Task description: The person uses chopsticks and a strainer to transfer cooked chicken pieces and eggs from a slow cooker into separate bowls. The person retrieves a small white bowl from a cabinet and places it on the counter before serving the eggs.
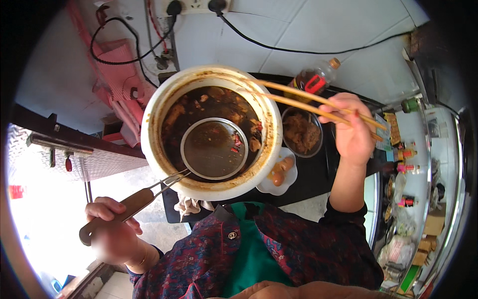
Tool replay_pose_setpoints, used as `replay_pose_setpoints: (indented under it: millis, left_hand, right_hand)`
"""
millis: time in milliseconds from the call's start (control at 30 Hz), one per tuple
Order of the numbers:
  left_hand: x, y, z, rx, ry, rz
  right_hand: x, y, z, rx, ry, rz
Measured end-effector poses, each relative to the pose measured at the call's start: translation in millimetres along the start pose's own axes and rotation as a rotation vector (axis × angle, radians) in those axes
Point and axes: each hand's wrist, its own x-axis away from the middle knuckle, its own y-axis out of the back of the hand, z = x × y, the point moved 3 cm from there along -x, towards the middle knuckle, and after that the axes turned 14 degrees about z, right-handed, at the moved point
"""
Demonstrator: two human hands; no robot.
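Note:
My left hand [115, 230] grips the brown handle of a fine-mesh skimmer [214, 149]. Its round mesh head sits inside a large white pot [149, 129], with red chili pieces [236, 142] lying on the mesh. Dark broth [186, 101] with chunks of food surrounds the skimmer head. In my right hand [353, 129] is a pair of long wooden chopsticks [310, 102], their tips over the pot's right rim. Below them a metal bowl [286, 147] contains brown cooked meat [302, 132]. A scalloped white plate [270, 185] beside the pot bears brown eggs [282, 172].
A bottle of dark liquid [315, 78] leans near the wall behind the metal bowl. Black power cords [269, 45] run from a wall socket [196, 5]. A whitish cloth [190, 205] lies by the pot's front. Shelves with bottles and bags [405, 202] stand at right.

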Motion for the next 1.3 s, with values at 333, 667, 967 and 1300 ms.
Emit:
replay_pose_setpoints:
  millis: [333,667,967,1300]
  left_hand:
    - [1.1,2.5,-3.6,0.077,-0.031,0.069]
    - [0.2,0.9,-2.5,0.060,-0.065,0.085]
    - [-1.4,-2.3,-4.8,0.021,-0.056,0.079]
    - [-0.6,-2.3,-6.3,0.026,-0.063,0.114]
  right_hand:
    - [-79.6,-54.3,-62.3,0.128,-0.133,0.287]
    - [-86.6,-51.2,-96.8,-0.048,-0.285,0.107]
    - [-60.2,-15.1,-94.5,-0.263,-0.245,-0.118]
    - [-48.1,2.0,-93.2,-0.277,-0.221,-0.223]
